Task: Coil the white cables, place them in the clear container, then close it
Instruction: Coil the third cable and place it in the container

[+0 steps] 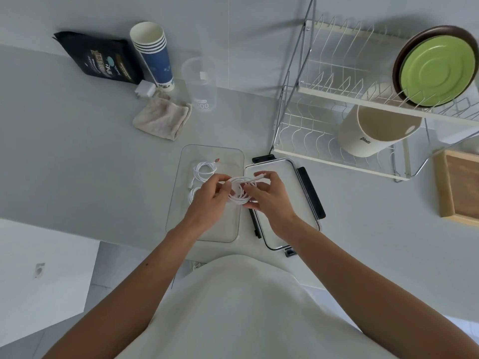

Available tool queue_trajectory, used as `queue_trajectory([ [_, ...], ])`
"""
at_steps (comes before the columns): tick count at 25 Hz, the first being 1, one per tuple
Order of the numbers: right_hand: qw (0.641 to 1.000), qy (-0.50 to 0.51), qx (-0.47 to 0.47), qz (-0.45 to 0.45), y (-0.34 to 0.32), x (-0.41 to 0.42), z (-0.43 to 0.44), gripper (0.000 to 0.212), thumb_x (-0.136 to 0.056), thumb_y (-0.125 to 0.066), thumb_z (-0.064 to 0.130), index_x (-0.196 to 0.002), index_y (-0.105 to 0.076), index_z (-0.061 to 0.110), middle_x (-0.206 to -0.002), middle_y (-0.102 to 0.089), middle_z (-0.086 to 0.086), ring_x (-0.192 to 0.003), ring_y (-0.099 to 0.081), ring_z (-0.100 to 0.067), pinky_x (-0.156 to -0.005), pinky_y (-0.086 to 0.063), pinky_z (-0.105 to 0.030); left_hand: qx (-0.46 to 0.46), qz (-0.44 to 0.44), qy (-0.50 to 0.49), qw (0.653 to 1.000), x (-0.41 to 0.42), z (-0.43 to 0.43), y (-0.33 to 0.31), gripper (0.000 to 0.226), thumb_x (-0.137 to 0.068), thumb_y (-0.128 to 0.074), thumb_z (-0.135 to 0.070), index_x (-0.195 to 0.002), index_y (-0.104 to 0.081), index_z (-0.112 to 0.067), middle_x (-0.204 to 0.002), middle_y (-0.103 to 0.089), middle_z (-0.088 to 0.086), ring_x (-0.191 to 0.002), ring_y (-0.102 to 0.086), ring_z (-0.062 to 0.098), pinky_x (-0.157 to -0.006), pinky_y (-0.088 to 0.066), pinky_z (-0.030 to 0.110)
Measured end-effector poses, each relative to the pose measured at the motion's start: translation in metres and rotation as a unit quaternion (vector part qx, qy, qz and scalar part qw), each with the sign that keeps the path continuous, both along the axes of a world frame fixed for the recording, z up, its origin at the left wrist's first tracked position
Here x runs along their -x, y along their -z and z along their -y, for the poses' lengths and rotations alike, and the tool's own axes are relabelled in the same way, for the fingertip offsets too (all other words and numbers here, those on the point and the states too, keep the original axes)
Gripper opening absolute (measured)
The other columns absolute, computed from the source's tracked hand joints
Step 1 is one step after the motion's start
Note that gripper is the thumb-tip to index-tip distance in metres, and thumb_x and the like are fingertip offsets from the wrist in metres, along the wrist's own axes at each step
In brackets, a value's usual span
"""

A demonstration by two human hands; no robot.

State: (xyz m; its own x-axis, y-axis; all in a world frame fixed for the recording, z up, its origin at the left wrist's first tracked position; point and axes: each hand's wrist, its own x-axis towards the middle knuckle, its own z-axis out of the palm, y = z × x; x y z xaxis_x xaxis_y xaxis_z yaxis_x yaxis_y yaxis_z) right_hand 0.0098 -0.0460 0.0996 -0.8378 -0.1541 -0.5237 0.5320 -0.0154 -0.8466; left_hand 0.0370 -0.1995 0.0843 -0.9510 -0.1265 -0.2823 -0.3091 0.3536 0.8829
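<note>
On the pale grey worktop (103, 156), just ahead of the person's body, the scene reads as follows.

Hidden or unclear: the left hand (207, 200) covers part of the cable lying nearest the person in the container, so its shape is hard to read; the bundle's lower edge is partly lost behind fingers; the print on the black foil pouch (99, 58) is too small to read; the green plate (438, 71) is cut off at the frame's right edge.

Clear container: a clear rectangular plastic box (230, 156) sits open on the worktop, with a small white coiled cable (204, 171) inside near its far end and more white cable beside it.

Lid: a clear flat lid with black clip latches (308, 193) lies on the worktop touching the box's right side.

Cable in hand: a white cable wound into a loose ring (239, 191) is raised above the seam between box and lid.

Left hand: fingers closed on the ring's left side.

Right hand (269, 198): fingers pinching the ring's right side, with the cable's end plug (260, 175) at the fingertips.

Other vessels: a stack of blue paper cups (153, 53) and a clear measuring jug (201, 84) stand at the back; a cream tub (373, 133) lies tilted in the white wire dish rack (324, 99).
</note>
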Motion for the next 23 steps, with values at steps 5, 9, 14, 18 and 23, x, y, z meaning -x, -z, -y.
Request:
queue_trajectory([
  [5, 0.998, -0.047, -0.046, 0.018, 0.019, -0.002, 0.023, 0.029, -0.089, -0.06, -0.002, -0.115, -0.051, 0.007, -0.112, -0.066, -0.022, -0.096, -0.069, -0.031, -0.081, -0.061, -0.043, 0.033, 0.019, -0.019, 0.999, -0.011, 0.019, 0.013, 0.026, -0.1, -0.047, -0.017, -0.119, -0.065, -0.014, -0.1, -0.067, 0.0, -0.094, -0.063, 0.015, -0.079, -0.046, 0.02],
  [9, 0.993, -0.062, -0.09, 0.046, 0.033, -0.009, 0.041, 0.028, -0.085, -0.057, -0.002, -0.11, -0.054, 0.009, -0.112, -0.062, -0.015, -0.101, -0.068, -0.033, -0.074, -0.062, -0.036, 0.048, 0.075, -0.024, 0.996, -0.019, 0.037, 0.028, 0.027, -0.098, -0.05, -0.018, -0.12, -0.064, -0.016, -0.11, -0.07, 0.002, -0.102, -0.064, 0.02, -0.087, -0.048, 0.031],
  [14, 0.985, -0.076, -0.112, 0.106, 0.044, -0.019, 0.062, 0.028, -0.087, -0.053, -0.002, -0.111, -0.048, 0.01, -0.107, -0.056, -0.012, -0.092, -0.059, -0.024, -0.076, -0.059, -0.036, 0.087, 0.139, 0.044, 0.986, -0.024, 0.053, 0.038, 0.027, -0.095, -0.045, -0.015, -0.114, -0.064, -0.02, -0.103, -0.07, 0.005, -0.094, -0.064, 0.026, -0.086, -0.05, 0.043],
  [18, 0.978, -0.081, -0.143, 0.127, 0.052, -0.021, 0.074, 0.032, -0.088, -0.051, 0.0, -0.116, -0.043, 0.012, -0.115, -0.055, -0.015, -0.093, -0.058, -0.025, -0.088, -0.057, -0.045, 0.106, 0.18, 0.099, 0.973, -0.021, 0.059, 0.045, 0.026, -0.091, -0.044, -0.011, -0.109, -0.062, -0.01, -0.103, -0.067, 0.014, -0.093, -0.062, 0.032, -0.082, -0.049, 0.044],
  [23, 0.968, -0.067, -0.16, 0.182, 0.063, -0.022, 0.085, 0.036, -0.09, -0.047, 0.001, -0.122, -0.039, 0.014, -0.122, -0.054, -0.018, -0.107, -0.06, -0.034, -0.085, -0.056, -0.042, 0.121, 0.225, 0.136, 0.957, -0.018, 0.061, 0.051, 0.021, -0.093, -0.043, -0.013, -0.101, -0.057, 0.001, -0.092, -0.057, 0.014, -0.079, -0.051, 0.025, -0.066, -0.035, 0.033],
])
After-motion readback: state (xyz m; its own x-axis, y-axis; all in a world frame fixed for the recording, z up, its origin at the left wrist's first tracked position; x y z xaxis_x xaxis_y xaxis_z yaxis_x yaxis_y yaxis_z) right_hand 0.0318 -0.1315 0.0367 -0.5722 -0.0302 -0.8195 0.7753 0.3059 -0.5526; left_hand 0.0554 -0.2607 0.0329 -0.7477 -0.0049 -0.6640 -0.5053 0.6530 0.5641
